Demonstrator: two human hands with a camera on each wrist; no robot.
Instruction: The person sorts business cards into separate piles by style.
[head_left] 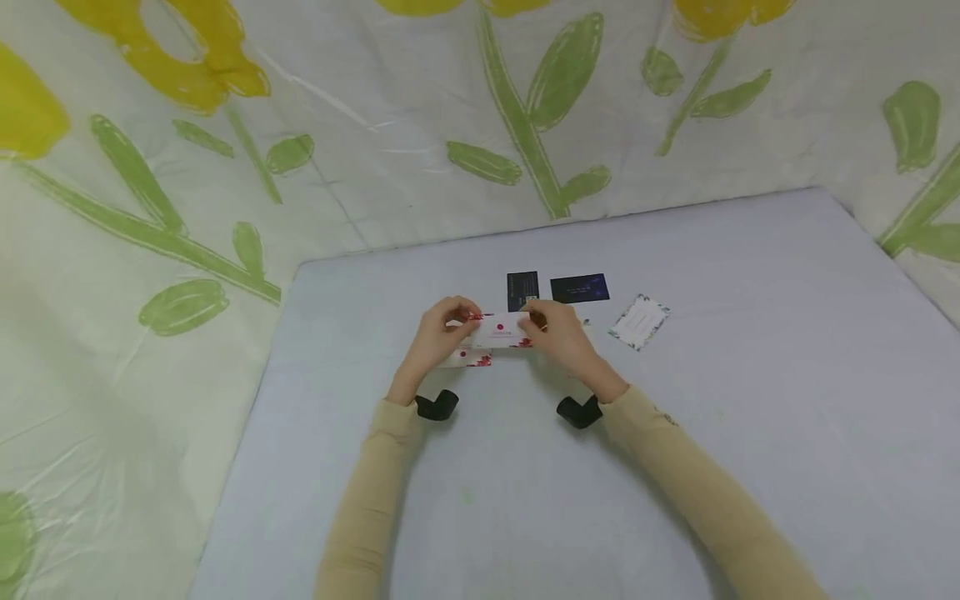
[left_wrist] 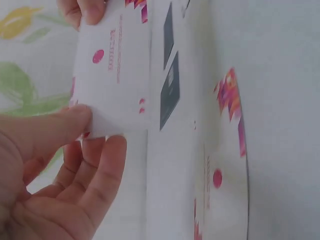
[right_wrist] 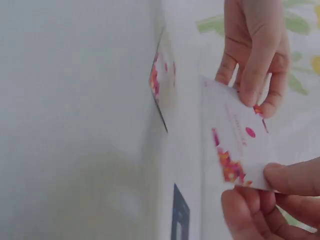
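Observation:
Both hands hold a white business card with a pink dot and red-pink patterned corners, raised over the table. At its left end, my left hand pinches the edge between thumb and fingers. My right hand grips the opposite end the same way. The printed face of the card shows small pink lettering in the left wrist view. Below it on the table lies a similar white card, partly covered by the left hand and the held card. In the right wrist view, thumbs press on the card's face.
Beyond the hands lie an upright dark card and a sideways dark card. A white card with a leafy border sits to the right. The pale tabletop meets a flower-patterned curtain at the back.

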